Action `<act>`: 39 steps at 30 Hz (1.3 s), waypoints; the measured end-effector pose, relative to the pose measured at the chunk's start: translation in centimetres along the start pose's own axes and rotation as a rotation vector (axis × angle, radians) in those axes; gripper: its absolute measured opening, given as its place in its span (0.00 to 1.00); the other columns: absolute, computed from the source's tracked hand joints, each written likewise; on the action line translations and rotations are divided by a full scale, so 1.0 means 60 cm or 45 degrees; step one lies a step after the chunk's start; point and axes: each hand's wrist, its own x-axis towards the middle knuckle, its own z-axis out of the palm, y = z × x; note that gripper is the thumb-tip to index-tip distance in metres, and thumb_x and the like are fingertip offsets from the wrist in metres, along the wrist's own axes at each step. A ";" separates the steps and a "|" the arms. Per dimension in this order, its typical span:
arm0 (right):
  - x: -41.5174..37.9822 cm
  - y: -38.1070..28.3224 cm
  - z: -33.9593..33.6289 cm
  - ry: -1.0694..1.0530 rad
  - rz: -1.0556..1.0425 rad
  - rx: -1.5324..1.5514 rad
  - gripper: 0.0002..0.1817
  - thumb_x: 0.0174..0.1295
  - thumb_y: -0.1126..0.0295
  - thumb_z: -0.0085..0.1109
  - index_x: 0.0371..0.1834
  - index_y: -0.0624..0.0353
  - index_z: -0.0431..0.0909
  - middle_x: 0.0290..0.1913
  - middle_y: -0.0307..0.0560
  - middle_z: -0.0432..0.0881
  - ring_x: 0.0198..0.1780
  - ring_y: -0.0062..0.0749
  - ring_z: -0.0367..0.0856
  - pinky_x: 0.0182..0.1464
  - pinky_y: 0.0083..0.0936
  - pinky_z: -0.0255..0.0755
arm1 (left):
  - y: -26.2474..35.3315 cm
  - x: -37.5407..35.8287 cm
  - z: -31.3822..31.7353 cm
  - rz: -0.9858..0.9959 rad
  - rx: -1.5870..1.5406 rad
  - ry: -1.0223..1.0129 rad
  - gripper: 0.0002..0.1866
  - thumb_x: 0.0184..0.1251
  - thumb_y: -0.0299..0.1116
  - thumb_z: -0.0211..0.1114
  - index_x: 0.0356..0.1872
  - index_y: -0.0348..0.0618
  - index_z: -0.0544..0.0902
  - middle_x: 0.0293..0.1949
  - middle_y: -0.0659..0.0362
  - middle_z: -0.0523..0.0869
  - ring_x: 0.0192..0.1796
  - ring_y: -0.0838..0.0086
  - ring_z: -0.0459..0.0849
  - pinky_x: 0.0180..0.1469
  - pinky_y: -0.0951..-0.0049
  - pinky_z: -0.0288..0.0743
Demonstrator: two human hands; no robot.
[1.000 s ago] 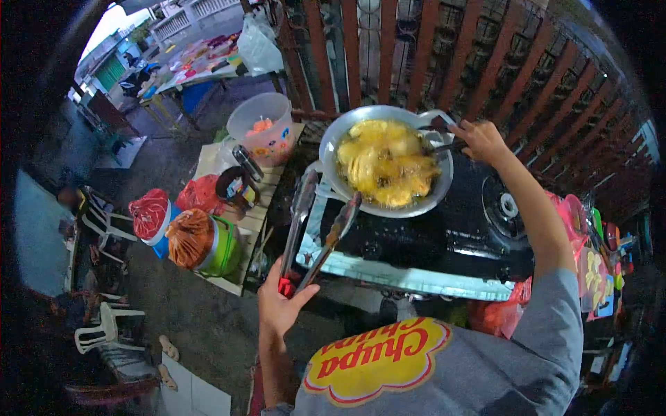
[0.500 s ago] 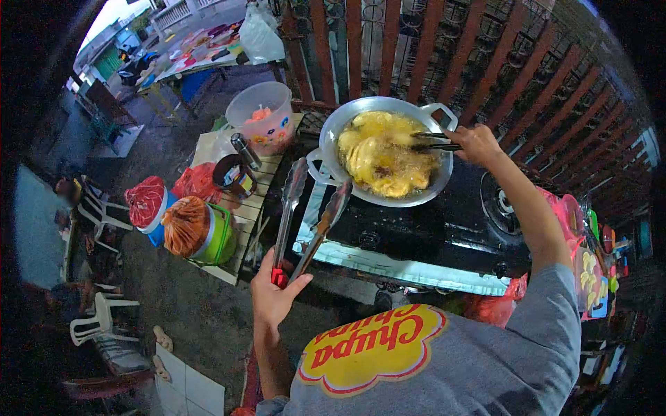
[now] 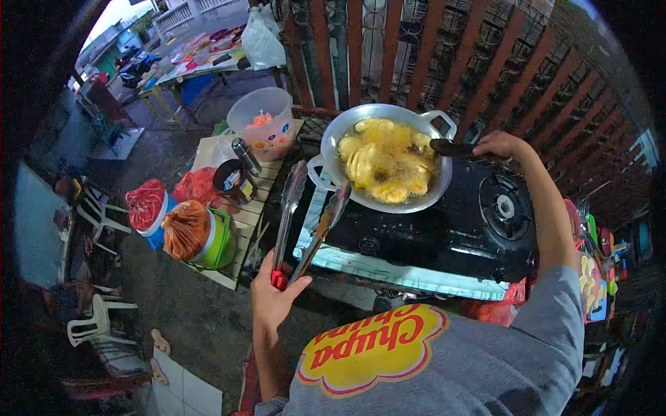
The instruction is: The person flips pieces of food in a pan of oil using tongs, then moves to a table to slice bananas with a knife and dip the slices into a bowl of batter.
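My left hand point(image 3: 272, 295) is wrapped round the red-marked lower end of metal tongs point(image 3: 290, 201). Their two arms point upward and stand apart beside the pan's near-left handle. My right hand point(image 3: 501, 144) grips black tongs point(image 3: 454, 148) at the right of the wide metal pan point(image 3: 330, 186). The tips of the black tongs reach over the pan's right rim. Yellow battered pieces point(image 3: 378, 163) bubble in hot oil in the pan, which sits on a black gas stove point(image 3: 430, 232).
A second burner point(image 3: 505, 206) lies right of the pan. On the left, a slatted table point(image 3: 246, 229) bears a clear tub point(image 3: 274, 114), a flask point(image 3: 245, 156) and bag-covered containers point(image 3: 187, 229). A brown slatted fence point(image 3: 430, 55) stands behind the stove. Yellow pieces point(image 3: 588, 284) lie at far right.
My right hand has drawn the black tongs right, away from the middle of the oil, and their two prongs now look closed together. My left hand stays still with the metal tongs.
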 end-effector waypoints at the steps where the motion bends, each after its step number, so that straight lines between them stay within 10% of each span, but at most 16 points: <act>1: -0.011 -0.021 -0.009 0.006 -0.004 -0.003 0.24 0.52 0.51 0.63 0.45 0.59 0.82 0.35 0.46 0.83 0.33 0.30 0.81 0.35 0.28 0.74 | 0.001 -0.001 0.000 0.001 0.005 0.008 0.36 0.43 0.30 0.76 0.58 0.40 0.71 0.30 0.65 0.78 0.28 0.83 0.73 0.32 0.81 0.71; 8: 0.024 -0.080 0.018 0.496 -0.107 -0.498 0.27 0.50 0.47 0.59 0.49 0.50 0.80 0.41 0.49 0.83 0.45 0.45 0.81 0.45 0.37 0.74 | 0.025 0.001 0.006 -0.068 0.083 -0.050 0.36 0.43 0.28 0.76 0.58 0.40 0.72 0.29 0.65 0.79 0.27 0.85 0.73 0.30 0.82 0.69; 18: 0.031 -0.082 0.015 0.321 -0.173 -0.654 0.22 0.46 0.48 0.60 0.38 0.52 0.84 0.33 0.46 0.84 0.37 0.40 0.82 0.39 0.33 0.75 | 0.015 -0.001 0.007 0.016 -0.052 0.028 0.34 0.44 0.28 0.75 0.57 0.38 0.72 0.29 0.64 0.79 0.29 0.84 0.75 0.32 0.82 0.71; 21: 0.061 -0.067 -0.004 -0.021 0.017 0.031 0.19 0.54 0.51 0.59 0.27 0.58 0.81 0.20 0.41 0.77 0.19 0.27 0.73 0.24 0.31 0.66 | 0.020 -0.003 0.002 -0.011 0.111 0.017 0.35 0.45 0.28 0.75 0.57 0.36 0.71 0.29 0.63 0.80 0.30 0.84 0.76 0.33 0.81 0.71; 28: 0.099 -0.057 0.029 -0.313 0.323 0.601 0.14 0.55 0.55 0.62 0.32 0.54 0.81 0.22 0.37 0.77 0.18 0.22 0.67 0.21 0.26 0.57 | 0.028 -0.005 0.014 -0.015 0.067 -0.012 0.36 0.43 0.28 0.76 0.59 0.38 0.71 0.29 0.63 0.80 0.30 0.83 0.76 0.33 0.80 0.72; 39: 0.008 -0.082 0.019 0.424 -0.145 -0.523 0.25 0.47 0.57 0.66 0.51 0.48 0.79 0.44 0.47 0.82 0.39 0.41 0.82 0.39 0.35 0.74 | 0.027 -0.007 0.018 -0.070 -0.024 -0.016 0.36 0.43 0.28 0.76 0.58 0.40 0.71 0.30 0.65 0.78 0.30 0.83 0.76 0.33 0.82 0.71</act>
